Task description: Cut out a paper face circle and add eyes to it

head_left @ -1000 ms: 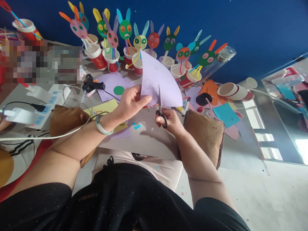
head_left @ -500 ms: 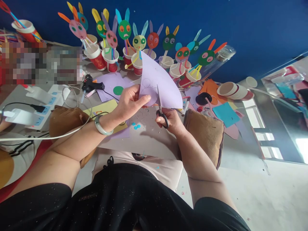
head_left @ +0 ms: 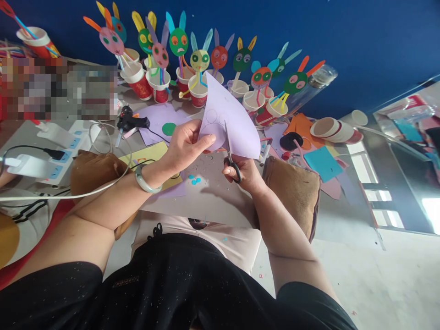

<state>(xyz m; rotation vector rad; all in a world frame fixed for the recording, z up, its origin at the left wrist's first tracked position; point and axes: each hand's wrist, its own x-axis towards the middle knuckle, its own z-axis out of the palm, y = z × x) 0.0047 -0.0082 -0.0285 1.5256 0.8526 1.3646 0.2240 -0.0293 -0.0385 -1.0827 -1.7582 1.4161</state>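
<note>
My left hand (head_left: pixel 189 143) pinches a sheet of purple paper (head_left: pixel 237 123) at its lower left, thumb on top. Circles are drawn in outline on the sheet, and a rounded edge is cut below the left thumb. In my right hand (head_left: pixel 245 173) is a pair of black-handled scissors (head_left: pixel 228 141), blades pointing up and lying across the paper at the cut. Small blue paper bits (head_left: pixel 195 179) lie on the grey table (head_left: pixel 213 199) beneath my hands.
Paper cups (head_left: pixel 160 85) holding rabbit-faced paper figures line the back, by the blue wall. A black glue gun (head_left: pixel 132 120) and a white power strip (head_left: pixel 67 153) are at left. Stacked cups (head_left: pixel 332 129) and a brown cushion (head_left: pixel 292 190) stand right. A white cable (head_left: pixel 85 195) crosses my left forearm.
The purple paper has turned slightly, its top corner shifting right and its right corner dipping a little. Both hands stay almost in place.
</note>
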